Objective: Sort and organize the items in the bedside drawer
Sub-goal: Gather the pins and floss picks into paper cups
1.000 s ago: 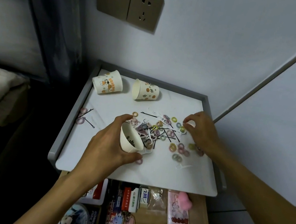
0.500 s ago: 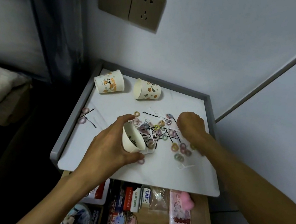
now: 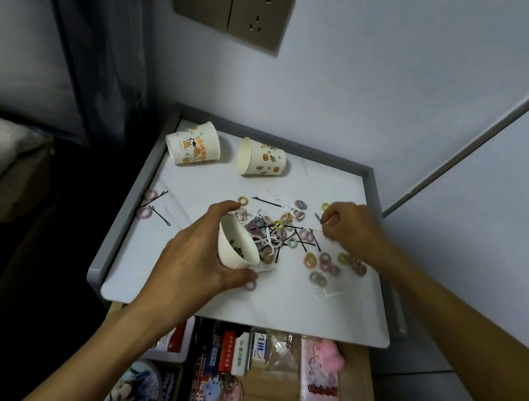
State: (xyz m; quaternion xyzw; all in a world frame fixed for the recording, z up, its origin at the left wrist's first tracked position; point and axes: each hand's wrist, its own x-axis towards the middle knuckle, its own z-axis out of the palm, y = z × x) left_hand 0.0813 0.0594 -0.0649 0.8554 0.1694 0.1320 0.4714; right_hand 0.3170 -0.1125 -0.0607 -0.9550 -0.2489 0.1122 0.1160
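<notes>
A person's two bare hands work over the white top of a bedside table (image 3: 203, 187) with a raised grey rim, seen from above. The left hand (image 3: 198, 259) is curled round a small white paper cup (image 3: 236, 246), tipped on its side with its mouth facing the middle of the table. Just beside the cup's mouth lies a loose pile of pastel hair ties and black hairpins (image 3: 285, 235), spread towards the right edge. The right hand (image 3: 352, 229) hovers at the far right of the pile, thumb and forefinger pinched on something thin and dark, probably a hairpin (image 3: 318, 218), though it is too small to be sure. Two printed paper cups lie on their sides near the back, one on the left (image 3: 193, 148) and one beside it (image 3: 261, 159). Below the table's front edge an open wooden drawer (image 3: 361, 392) holds small boxes, keychain figures and a pink packet (image 3: 319, 379). A wall socket (image 3: 259, 14) sits above.
</notes>
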